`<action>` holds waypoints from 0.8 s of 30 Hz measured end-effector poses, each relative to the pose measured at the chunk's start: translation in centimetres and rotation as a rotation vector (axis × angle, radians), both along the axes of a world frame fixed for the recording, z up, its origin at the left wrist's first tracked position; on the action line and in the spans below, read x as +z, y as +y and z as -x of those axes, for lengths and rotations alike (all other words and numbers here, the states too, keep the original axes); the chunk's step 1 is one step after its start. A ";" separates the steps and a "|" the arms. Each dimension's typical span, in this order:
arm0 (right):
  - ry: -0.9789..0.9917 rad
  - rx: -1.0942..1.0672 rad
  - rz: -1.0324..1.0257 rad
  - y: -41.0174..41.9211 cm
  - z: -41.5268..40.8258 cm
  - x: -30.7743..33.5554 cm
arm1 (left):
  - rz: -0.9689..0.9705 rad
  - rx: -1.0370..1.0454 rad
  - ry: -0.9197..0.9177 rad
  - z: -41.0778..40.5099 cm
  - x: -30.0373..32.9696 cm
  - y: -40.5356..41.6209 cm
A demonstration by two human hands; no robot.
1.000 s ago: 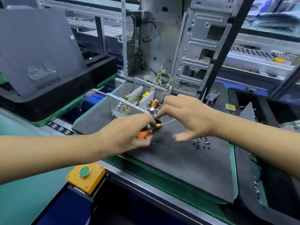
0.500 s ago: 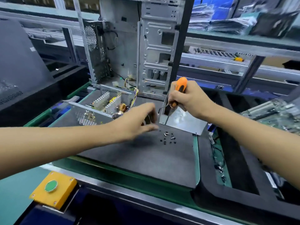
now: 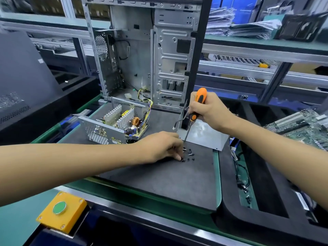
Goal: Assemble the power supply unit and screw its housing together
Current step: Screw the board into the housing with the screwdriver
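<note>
The open power supply unit (image 3: 115, 126) sits on the dark mat (image 3: 159, 181), its heatsinks, coil and board exposed. Its metal housing cover (image 3: 204, 134) stands to the right. Several small black screws (image 3: 189, 154) lie loose on the mat between them. My left hand (image 3: 163, 147) reaches down onto the screws, fingertips curled round one at the pile's near edge. My right hand (image 3: 208, 108) grips an orange-and-black screwdriver (image 3: 197, 103) upright, its tip pointing down just above the screws, in front of the cover.
An open computer case (image 3: 150, 55) stands behind the mat. A yellow box with a green button (image 3: 61, 211) sits at the near left. A dark panel (image 3: 21, 71) leans at left. A circuit board (image 3: 301, 125) and a black tray with cables (image 3: 243, 176) lie right.
My left hand dropped from above the mat onto the screws and closed its fingertips on one. My right hand still holds the screwdriver upright in the same place beside the cover.
</note>
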State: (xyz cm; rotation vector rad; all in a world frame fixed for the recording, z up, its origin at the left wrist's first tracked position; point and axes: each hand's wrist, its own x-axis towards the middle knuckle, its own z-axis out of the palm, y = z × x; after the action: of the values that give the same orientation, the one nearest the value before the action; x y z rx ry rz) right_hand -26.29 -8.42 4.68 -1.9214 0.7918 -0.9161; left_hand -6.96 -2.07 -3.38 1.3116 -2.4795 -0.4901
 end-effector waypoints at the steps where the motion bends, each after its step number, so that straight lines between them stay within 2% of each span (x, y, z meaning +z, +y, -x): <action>1: -0.008 0.006 -0.009 0.0 -0.1 0.1 | -0.005 0.005 0.004 -0.1 0.1 0.0; 7: -0.183 0.041 -0.042 -0.1 -1.0 2.3 | -0.059 0.193 0.371 -2.0 3.1 -0.8; 13: -0.256 0.063 0.025 -0.5 -3.8 5.3 | -0.205 0.137 0.577 -5.3 7.0 -1.1; 24: -0.291 0.093 0.093 -0.9 -7.6 6.7 | -0.300 0.189 0.840 -7.8 7.3 -0.8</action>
State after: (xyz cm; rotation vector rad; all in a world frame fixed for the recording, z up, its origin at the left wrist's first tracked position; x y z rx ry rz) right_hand -18.70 -9.34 11.40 -1.8314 0.4923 -1.1595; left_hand 0.83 -2.88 3.95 1.0979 -1.6154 -1.1206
